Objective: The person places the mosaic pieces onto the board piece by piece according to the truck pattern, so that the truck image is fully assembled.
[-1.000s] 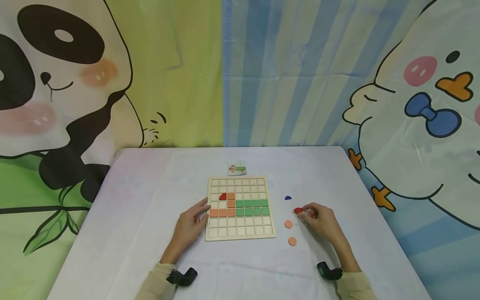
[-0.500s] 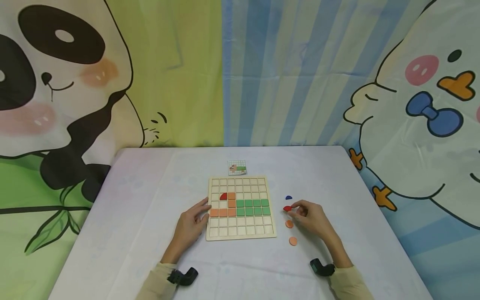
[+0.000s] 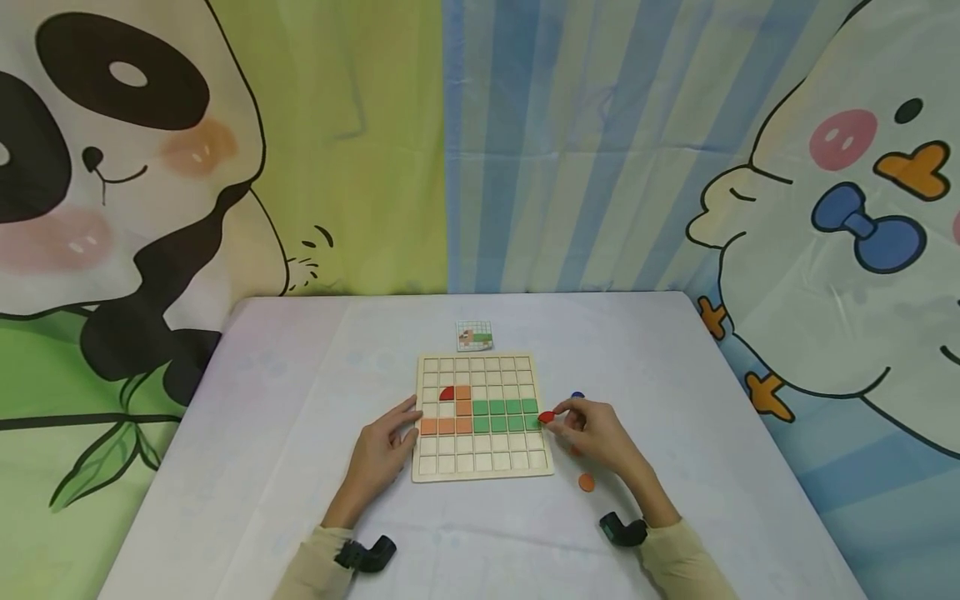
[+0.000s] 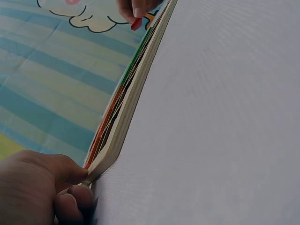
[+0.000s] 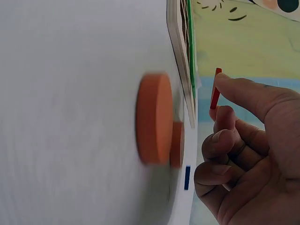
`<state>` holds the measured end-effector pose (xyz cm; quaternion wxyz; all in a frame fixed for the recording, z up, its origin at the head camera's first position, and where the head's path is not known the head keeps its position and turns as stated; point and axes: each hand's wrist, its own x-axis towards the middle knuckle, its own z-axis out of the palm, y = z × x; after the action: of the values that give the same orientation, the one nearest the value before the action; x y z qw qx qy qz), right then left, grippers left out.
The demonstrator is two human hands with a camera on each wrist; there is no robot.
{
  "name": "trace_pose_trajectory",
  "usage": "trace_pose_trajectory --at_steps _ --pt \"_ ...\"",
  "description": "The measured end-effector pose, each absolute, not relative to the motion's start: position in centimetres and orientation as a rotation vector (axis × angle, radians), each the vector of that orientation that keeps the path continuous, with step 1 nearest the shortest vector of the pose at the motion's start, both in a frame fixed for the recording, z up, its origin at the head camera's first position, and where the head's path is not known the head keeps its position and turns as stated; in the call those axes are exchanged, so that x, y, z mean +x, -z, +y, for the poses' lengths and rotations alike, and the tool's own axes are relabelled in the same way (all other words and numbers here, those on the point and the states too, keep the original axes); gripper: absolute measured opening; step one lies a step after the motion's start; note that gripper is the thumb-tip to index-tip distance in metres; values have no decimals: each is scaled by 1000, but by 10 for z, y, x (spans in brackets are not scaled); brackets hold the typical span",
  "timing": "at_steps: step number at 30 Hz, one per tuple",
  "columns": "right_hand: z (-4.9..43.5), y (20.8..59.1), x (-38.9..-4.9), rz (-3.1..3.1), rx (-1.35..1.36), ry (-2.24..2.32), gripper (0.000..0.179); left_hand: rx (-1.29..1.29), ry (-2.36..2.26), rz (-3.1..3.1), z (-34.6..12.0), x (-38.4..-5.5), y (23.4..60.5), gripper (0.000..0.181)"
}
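A pale wooden grid board (image 3: 482, 466) lies on the table, with green squares (image 3: 506, 414), orange squares (image 3: 446, 426) and a red rounded piece (image 3: 447, 393) set in its cells. My left hand (image 3: 378, 454) holds the board's left edge; in the left wrist view its thumb (image 4: 72, 171) sits against the corner, with other fingers curled beside it. Between thumb and fingertip, my right hand (image 3: 607, 437) pinches a small flat red piece (image 3: 547, 417) at the board's right edge. The right wrist view shows that red piece (image 5: 216, 89) edge-on, above the table.
Right of the board lie an orange disc (image 3: 587, 482), a second orange disc (image 5: 176, 145) mostly hidden by my right hand in the head view, and a blue half-round piece (image 5: 187, 178). A small picture card (image 3: 475, 336) lies behind the board. Printed curtains (image 3: 517, 150) hang behind the table.
My right hand has carried the red piece leftward, from beside the loose pieces to the board's right edge, now covering part of them. My left hand has stayed at the board.
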<state>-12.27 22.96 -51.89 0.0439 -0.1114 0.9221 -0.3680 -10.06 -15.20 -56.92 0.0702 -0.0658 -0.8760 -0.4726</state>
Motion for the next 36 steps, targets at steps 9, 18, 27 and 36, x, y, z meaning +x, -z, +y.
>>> trace_pose_trajectory --at_steps 9,18,27,36 --pt "210 520 -125 2802 -460 1110 25 -207 1436 -2632 -152 -100 569 30" --pt "187 515 -130 2742 -597 1099 23 -206 1436 -2631 -153 -100 570 30" --pt "163 514 -136 2728 -695 1024 23 -205 1451 -2627 -153 -101 570 30" --pt "139 510 -142 2727 -774 980 22 -203 1447 -2627 -152 -100 569 31"
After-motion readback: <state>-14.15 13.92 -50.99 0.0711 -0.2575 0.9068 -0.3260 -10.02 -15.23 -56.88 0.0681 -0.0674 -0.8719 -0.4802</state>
